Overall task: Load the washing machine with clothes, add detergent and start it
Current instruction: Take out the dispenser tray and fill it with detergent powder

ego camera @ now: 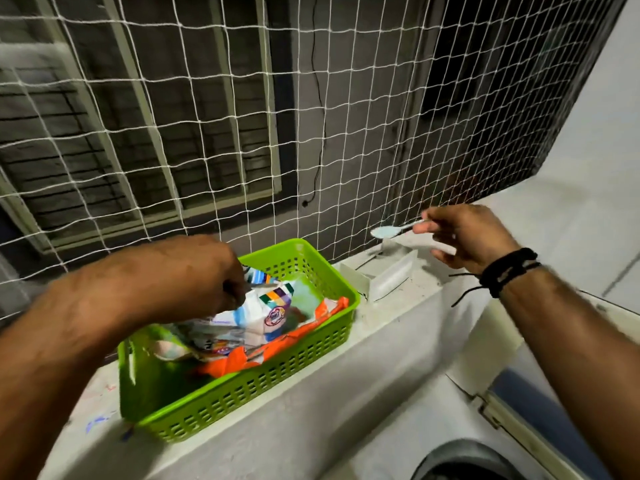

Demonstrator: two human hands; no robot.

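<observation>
Centrally, the green basket [242,386] is holding detergent packets [263,317]; left hand [207,271] is pinching one, right hand [464,237] pinching a powder-filled spoon [391,231].

I can't read any text here. The white detergent pouch with coloured stripes [256,317] in the green perforated plastic basket [263,386] carries a round logo and a printed line, both too blurred to make out.

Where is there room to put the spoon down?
Free: the ledge in front of the green basket, and the strip between basket and white drawer. Crowded: the basket, full of detergent packets, which the left hand grips. The right hand holds the spoon.
</observation>
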